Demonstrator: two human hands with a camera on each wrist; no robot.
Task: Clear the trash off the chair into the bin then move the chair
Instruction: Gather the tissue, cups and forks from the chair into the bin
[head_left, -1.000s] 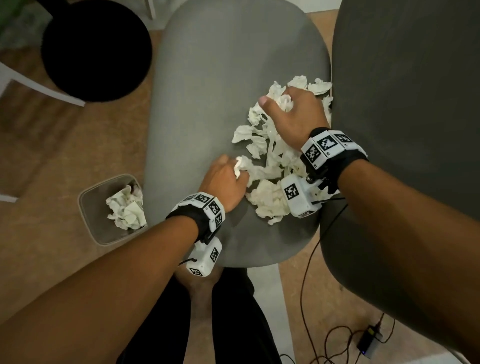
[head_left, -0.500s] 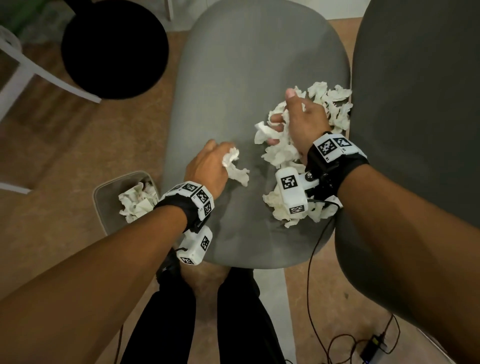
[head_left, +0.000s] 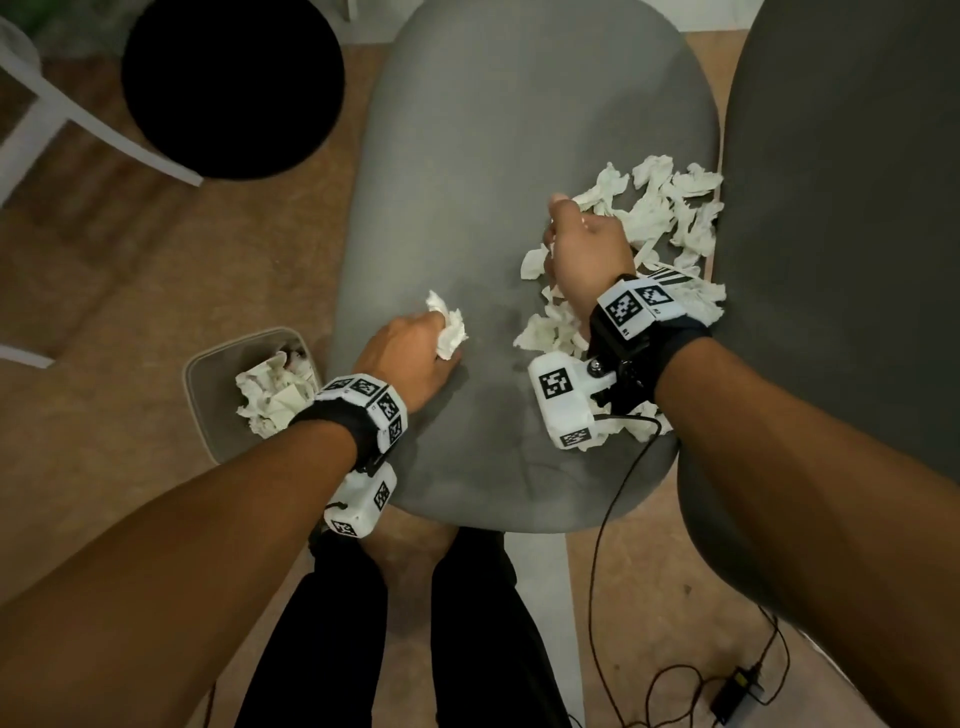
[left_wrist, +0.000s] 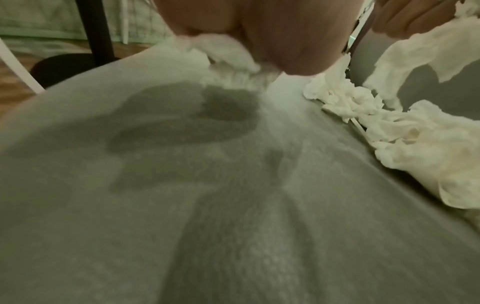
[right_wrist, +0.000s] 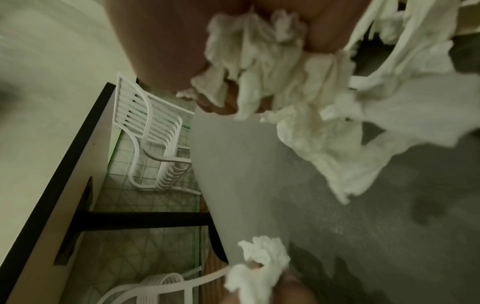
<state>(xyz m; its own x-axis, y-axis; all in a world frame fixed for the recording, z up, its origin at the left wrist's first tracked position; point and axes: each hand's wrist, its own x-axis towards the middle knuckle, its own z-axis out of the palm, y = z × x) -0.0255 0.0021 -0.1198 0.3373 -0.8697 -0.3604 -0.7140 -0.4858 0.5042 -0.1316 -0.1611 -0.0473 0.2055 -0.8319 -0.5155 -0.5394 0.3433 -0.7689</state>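
Note:
A grey upholstered chair seat (head_left: 498, 130) fills the middle of the head view. Crumpled white tissues (head_left: 670, 218) lie heaped on its right side, against the dark chair back (head_left: 852, 208). My left hand (head_left: 415, 348) grips a wad of tissue (head_left: 448, 327) just above the seat's left half; the same wad (left_wrist: 228, 55) shows under my curled fingers. My right hand (head_left: 587, 244) holds a bunch of tissue (right_wrist: 259, 51) at the pile's left edge. A grey bin (head_left: 208, 395) with tissues inside stands on the floor left of the seat.
A black round table base (head_left: 234, 83) and a white chair leg (head_left: 93, 124) stand at the back left. A black cable and adapter (head_left: 737, 691) lie on the floor at the lower right. My legs (head_left: 405, 634) are at the seat's front edge. White slatted chairs (right_wrist: 153, 131) stand beyond.
My left hand pulled a wad of tissue out of the pile and drew it left toward the seat's edge. My right hand curled into the pile and gathered tissue.

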